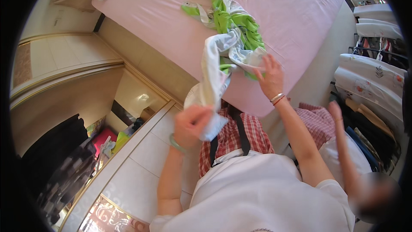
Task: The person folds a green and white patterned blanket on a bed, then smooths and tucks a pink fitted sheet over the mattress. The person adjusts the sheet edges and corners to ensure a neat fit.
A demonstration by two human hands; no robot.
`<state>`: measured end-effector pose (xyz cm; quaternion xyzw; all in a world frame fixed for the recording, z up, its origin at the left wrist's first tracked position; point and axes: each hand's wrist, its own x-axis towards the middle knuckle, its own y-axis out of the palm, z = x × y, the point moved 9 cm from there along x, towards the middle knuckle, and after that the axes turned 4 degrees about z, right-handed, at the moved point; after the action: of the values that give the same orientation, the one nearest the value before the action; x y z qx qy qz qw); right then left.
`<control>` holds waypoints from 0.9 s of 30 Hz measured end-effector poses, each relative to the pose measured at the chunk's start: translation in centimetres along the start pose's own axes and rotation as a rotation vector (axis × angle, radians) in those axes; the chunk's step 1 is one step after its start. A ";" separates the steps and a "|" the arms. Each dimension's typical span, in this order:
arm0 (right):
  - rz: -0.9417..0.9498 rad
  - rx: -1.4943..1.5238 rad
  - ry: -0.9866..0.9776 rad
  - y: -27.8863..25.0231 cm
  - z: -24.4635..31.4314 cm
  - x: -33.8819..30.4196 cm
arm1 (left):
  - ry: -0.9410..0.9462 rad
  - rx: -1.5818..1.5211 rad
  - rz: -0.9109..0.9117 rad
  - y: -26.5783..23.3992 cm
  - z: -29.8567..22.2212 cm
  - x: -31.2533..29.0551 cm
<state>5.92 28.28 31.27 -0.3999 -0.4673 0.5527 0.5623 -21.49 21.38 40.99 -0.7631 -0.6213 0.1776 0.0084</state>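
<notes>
A long, bunched sheet of green and white fabric (223, 17), perhaps bedding, trails across the pink-covered mattress (150, 13) and over its near edge toward me. My left hand (192, 123), a pale green bangle at its wrist, is closed around a white end of this fabric, hanging just off the bed; motion blurs it a little. Over the bed's near part, my right hand (271, 77) has its fingers stretched out and apart against another white fold of the fabric. Bracelets circle that wrist. How the folds join in the middle is hidden by the bunching.
Another person's hand (335, 111) and arm are close on my right, beside pink checked clothing (315, 122). Clothes racks with white covers (371, 77) line the right side. A cabinet with a gold-trimmed frame (141, 126) and dark hanging clothes (60, 154) stands at left.
</notes>
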 end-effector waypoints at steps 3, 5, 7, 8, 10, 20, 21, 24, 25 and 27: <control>0.588 1.147 0.642 11.4 -0.2 -3.2 | 0.122 0.259 0.256 4.9 -2.4 -1.3; 0.710 1.286 0.925 13.9 2.4 -4.7 | 0.135 0.322 0.305 6.0 -1.4 -2.6; 0.788 1.381 1.151 15.8 2.5 -6.5 | 0.145 0.386 0.380 7.1 -0.6 -3.8; 0.815 1.417 1.228 17.3 2.3 -7.6 | 0.124 0.389 0.424 7.4 -0.2 -4.5; 0.818 1.648 1.417 22.8 -1.8 -10.4 | 0.119 0.390 0.519 9.2 -0.3 -4.2; 0.468 1.843 1.330 18.8 -6.2 -12.6 | -0.013 0.672 0.601 8.3 3.3 -5.7; 0.431 1.856 1.328 19.0 -6.0 -12.8 | -0.018 0.674 0.627 8.6 3.2 -5.8; 0.504 1.778 1.333 21.0 -4.0 -12.0 | -0.060 0.654 0.662 8.7 2.5 -6.2; 0.587 1.731 1.313 21.4 -2.7 -11.7 | -0.078 0.642 0.664 8.6 2.2 -6.3; 0.746 1.627 1.264 22.2 -0.4 -11.1 | -0.126 0.645 0.706 8.6 1.7 -6.7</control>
<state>1.34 18.80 8.80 -0.2365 0.5608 0.5263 0.5938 -14.95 12.75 39.17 -0.8736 -0.2367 0.3993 0.1463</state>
